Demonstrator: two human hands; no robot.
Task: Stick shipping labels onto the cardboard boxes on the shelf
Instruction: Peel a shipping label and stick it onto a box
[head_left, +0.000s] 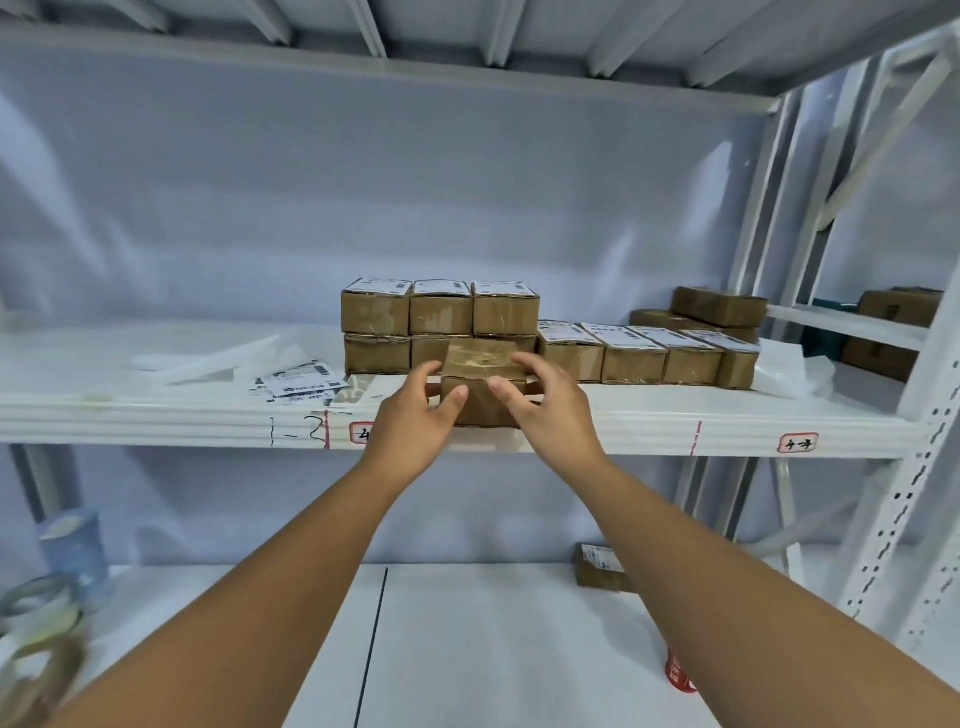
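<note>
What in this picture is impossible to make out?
Head view: print on the loose labels is too small to read.
Head view: tape rolls, bottom left, are blurred and cut by the edge.
Head view: the red thing is mostly hidden by the right forearm.
Head view: left hand and right hand cover the sides of the box; grip unclear.

A single wide-angle camera worn on the person's head looked forward at the shelf (623, 410) from close in front, its near edge mid-frame.
</note>
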